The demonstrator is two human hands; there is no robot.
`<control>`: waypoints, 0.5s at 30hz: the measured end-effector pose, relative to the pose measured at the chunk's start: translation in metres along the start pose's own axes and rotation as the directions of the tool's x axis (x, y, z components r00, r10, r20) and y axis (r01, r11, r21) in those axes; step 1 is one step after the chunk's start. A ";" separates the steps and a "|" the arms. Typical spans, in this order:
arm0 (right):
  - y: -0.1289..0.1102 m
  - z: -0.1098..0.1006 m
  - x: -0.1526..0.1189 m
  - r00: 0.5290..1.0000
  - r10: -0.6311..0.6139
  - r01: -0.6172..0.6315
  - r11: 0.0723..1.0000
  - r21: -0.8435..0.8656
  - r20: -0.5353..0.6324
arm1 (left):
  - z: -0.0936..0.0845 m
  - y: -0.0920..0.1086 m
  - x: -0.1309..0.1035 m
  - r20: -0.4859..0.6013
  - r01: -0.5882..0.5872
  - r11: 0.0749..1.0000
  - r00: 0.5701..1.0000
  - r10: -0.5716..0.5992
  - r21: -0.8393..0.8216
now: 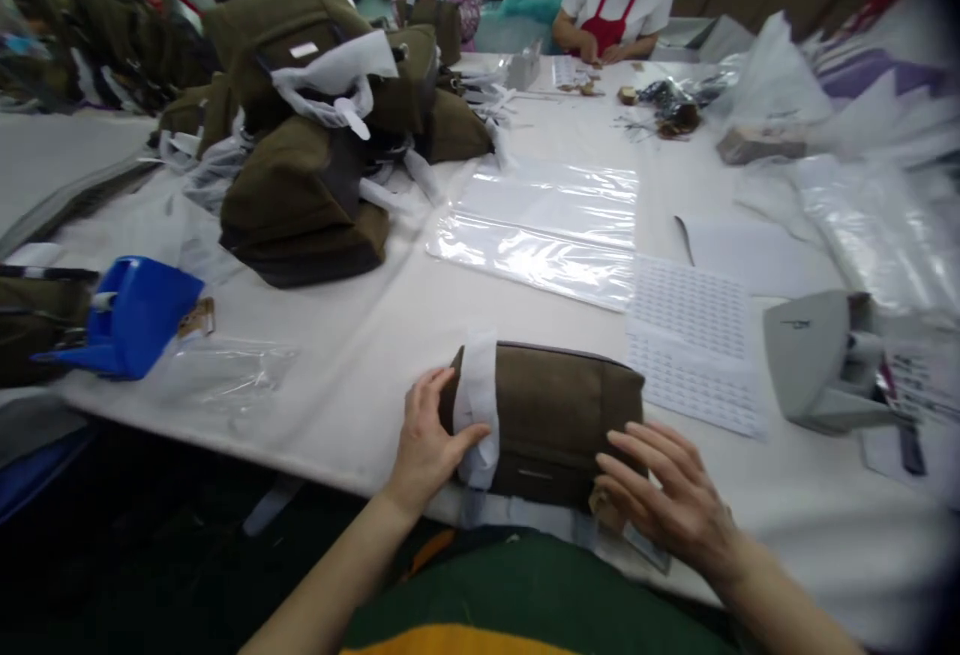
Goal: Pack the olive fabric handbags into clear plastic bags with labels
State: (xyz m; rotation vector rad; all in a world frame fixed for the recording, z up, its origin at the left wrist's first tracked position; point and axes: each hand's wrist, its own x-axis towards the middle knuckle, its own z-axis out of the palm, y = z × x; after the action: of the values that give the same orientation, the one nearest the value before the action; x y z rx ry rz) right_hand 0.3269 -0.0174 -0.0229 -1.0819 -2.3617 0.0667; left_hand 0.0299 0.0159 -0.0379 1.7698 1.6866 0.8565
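Between left hand (429,437) and right hand (679,495), the bag (559,410) appears soft, light; hold its ends. Left grasps it; right touches it, unclenched.

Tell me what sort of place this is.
Probably a bag-packing workshop: one brown bag up front, a pile of bags beyond, and clear plastic sheets on the white table.

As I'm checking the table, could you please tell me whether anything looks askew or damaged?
The olive-brown bags piled at left lean at uneven angles, which looks askew. I see no clear damage on the bag being handled.
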 end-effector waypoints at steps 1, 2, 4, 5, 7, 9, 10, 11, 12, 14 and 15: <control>0.016 -0.006 -0.015 0.999 -0.039 0.039 0.995 -0.095 0.000 | 0.001 -0.003 0.004 0.026 -0.030 0.999 0.999 0.030 -0.011; 0.030 -0.011 -0.030 1.000 -0.027 0.026 0.988 -0.150 0.000 | 0.002 -0.005 0.008 0.058 -0.051 0.998 0.997 0.053 -0.027; 0.046 -0.016 -0.055 0.988 0.145 -0.150 0.980 -0.133 -0.052 | 0.003 -0.008 0.014 0.103 -0.056 0.996 0.993 0.063 -0.066; 0.045 -0.016 -0.066 0.954 0.282 -0.289 0.955 -0.063 -0.101 | 0.003 -0.010 0.016 0.119 -0.041 0.995 0.992 0.051 -0.088; 0.025 -0.009 -0.087 0.812 0.568 -0.554 0.823 0.130 -0.137 | 0.004 -0.013 0.019 0.152 0.011 0.991 0.988 0.010 -0.136; -0.011 0.007 -0.108 0.630 0.775 -0.737 0.618 0.274 -0.053 | 0.004 -0.016 0.021 0.189 0.081 0.980 0.981 -0.047 -0.181; -0.032 0.018 -0.117 0.535 0.845 -0.804 0.505 0.315 0.010 | 0.004 -0.017 0.021 0.208 0.115 0.973 0.975 -0.073 -0.201; -0.051 0.029 -0.125 0.447 0.891 -0.839 0.390 0.380 0.073 | 0.004 -0.018 0.022 0.226 0.144 0.965 0.970 -0.093 -0.220; -0.068 0.039 -0.131 0.375 0.915 -0.849 0.275 0.451 0.149 | 0.005 -0.018 0.023 0.243 0.164 0.957 0.964 -0.104 -0.238; -0.089 0.050 -0.140 0.292 0.918 -0.823 0.099 0.559 0.269 | 0.004 -0.017 0.025 0.274 0.183 0.945 0.956 -0.107 -0.272; -0.092 0.048 -0.142 0.272 0.911 -0.819 0.050 0.572 0.310 | 0.003 -0.016 0.026 0.289 0.186 0.940 0.952 -0.101 -0.286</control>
State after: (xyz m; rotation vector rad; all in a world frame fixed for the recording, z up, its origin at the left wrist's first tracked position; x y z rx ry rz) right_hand 0.3155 -0.1730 -0.1041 -1.8551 -0.9338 1.1507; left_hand 0.0223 0.0433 -0.0505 1.4555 1.3986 0.7307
